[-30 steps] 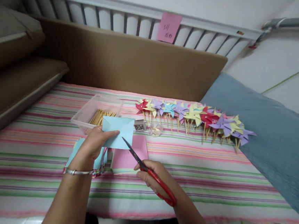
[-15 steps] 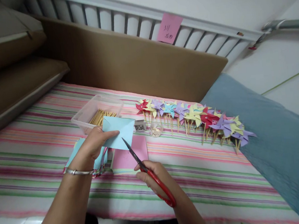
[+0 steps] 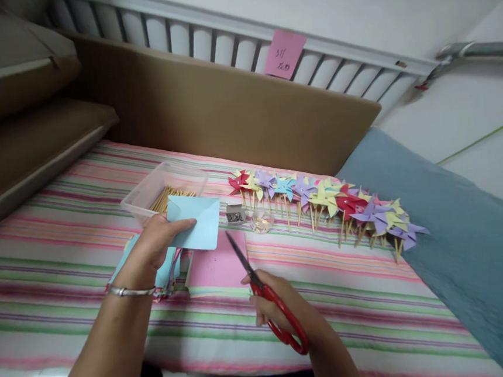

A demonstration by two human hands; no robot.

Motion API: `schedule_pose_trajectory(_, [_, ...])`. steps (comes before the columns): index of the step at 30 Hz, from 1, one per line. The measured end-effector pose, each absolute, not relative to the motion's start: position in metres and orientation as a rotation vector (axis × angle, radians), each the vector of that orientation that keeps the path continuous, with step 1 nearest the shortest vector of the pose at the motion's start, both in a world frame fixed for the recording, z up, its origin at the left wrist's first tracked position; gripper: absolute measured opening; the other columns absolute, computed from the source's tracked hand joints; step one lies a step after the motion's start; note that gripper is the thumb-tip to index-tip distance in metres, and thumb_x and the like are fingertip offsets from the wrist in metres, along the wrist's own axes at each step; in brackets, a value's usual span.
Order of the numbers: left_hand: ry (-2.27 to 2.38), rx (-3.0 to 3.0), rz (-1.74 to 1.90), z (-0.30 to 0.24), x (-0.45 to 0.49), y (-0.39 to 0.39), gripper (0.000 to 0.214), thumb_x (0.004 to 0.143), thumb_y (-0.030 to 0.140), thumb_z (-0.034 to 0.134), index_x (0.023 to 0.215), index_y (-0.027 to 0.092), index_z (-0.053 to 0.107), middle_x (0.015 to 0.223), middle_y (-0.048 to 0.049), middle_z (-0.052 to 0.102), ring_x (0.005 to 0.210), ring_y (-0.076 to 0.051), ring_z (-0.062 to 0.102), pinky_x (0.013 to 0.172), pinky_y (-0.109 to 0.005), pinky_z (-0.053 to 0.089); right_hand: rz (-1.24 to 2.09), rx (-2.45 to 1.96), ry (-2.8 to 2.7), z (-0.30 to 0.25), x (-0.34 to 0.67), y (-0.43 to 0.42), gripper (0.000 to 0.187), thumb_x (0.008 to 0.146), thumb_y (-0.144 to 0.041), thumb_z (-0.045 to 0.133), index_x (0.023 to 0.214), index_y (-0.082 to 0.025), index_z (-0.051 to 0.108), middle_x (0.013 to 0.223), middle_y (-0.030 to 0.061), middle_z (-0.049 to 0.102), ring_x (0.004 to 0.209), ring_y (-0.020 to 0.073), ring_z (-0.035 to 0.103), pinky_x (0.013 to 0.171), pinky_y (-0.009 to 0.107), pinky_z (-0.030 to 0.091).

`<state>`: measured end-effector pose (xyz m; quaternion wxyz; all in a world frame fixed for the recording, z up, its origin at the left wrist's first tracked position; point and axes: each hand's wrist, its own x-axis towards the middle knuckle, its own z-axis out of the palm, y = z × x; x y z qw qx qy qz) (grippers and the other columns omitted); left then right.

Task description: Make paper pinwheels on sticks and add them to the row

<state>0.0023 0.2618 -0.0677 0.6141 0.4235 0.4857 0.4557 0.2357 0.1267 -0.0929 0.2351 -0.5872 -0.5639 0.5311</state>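
My left hand pinches a light blue paper square by its left side, thumb on top. In my right hand is a pair of scissors with red handles and dark blades; the blades look closed and point up and left, just apart from the paper. Beneath the blue square lies a pink paper stack. Several cut sheets, blue on top, form a pile beside my left wrist and partly under it.
A clear plastic box holds thin wooden sticks. Near it stand a small box of metal pins and a round clear dish. Several paper pinwheels on sticks lie in a row to the right. A brown board stands behind.
My right hand has drawn the scissors right and down, away from the blue paper. The paper in my left hand has shifted slightly left.
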Motion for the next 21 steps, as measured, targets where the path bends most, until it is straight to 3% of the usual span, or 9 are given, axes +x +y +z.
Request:
schedule_pose_trajectory(4, [1.052, 1.012, 0.878, -0.065, 0.014, 0.254, 0.03, 0.053, 0.026, 0.078, 0.079, 0.013, 0.07, 0.071, -0.0065, 0.071, 0.057, -0.019, 0.062, 0.055, -0.028, 0.049, 1.216, -1.448, -1.285, -0.091, 0.239, 0.135, 0.034, 0.078, -0.028, 0.06, 0.111, -0.02, 0.051, 0.089, 0.0048, 0.063, 0.071, 0.0155, 0.061, 0.061, 0.027, 0.048])
schedule_pose_trajectory(8, [0.99, 1.1, 0.573, -0.074, 0.036, 0.245, 0.02, 0.055, 0.022, 0.074, 0.073, 0.014, 0.07, 0.065, -0.0047, 0.07, 0.056, -0.019, 0.061, 0.057, -0.029, 0.048, 1.12, -1.298, -0.987, -0.097, 0.237, 0.144, 0.036, 0.078, -0.043, 0.061, 0.104, -0.021, 0.05, 0.085, 0.0042, 0.062, 0.072, 0.018, 0.062, 0.065, 0.032, 0.05])
schedule_pose_trajectory(11, [0.936, 1.219, 0.38, -0.087, 0.051, 0.241, 0.013, 0.056, 0.02, 0.071, 0.068, 0.014, 0.07, 0.063, -0.003, 0.069, 0.057, -0.018, 0.061, 0.057, -0.028, 0.046, 1.101, -1.277, -1.0, -0.1, 0.238, 0.144, 0.038, 0.076, -0.039, 0.064, 0.107, -0.021, 0.051, 0.09, 0.0037, 0.062, 0.079, 0.018, 0.062, 0.07, 0.031, 0.049])
schedule_pose_trajectory(16, [0.866, 1.317, 0.237, -0.1, 0.063, 0.234, 0.016, 0.06, 0.022, 0.069, 0.073, 0.014, 0.071, 0.066, -0.0033, 0.071, 0.06, -0.019, 0.063, 0.059, -0.028, 0.045, 1.137, -1.383, -1.104, -0.103, 0.24, 0.141, 0.036, 0.072, -0.024, 0.063, 0.107, -0.021, 0.053, 0.085, -0.0005, 0.057, 0.064, 0.0114, 0.054, 0.052, 0.022, 0.041])
schedule_pose_trajectory(21, [0.811, 1.243, 0.31, -0.097, 0.063, 0.233, 0.016, 0.064, 0.027, 0.07, 0.074, 0.014, 0.073, 0.069, -0.0069, 0.072, 0.06, -0.019, 0.063, 0.06, -0.028, 0.046, 1.143, -1.389, -1.081, -0.103, 0.238, 0.142, 0.034, 0.072, -0.02, 0.058, 0.106, -0.02, 0.051, 0.086, 0.0002, 0.058, 0.056, 0.0085, 0.05, 0.046, 0.02, 0.039])
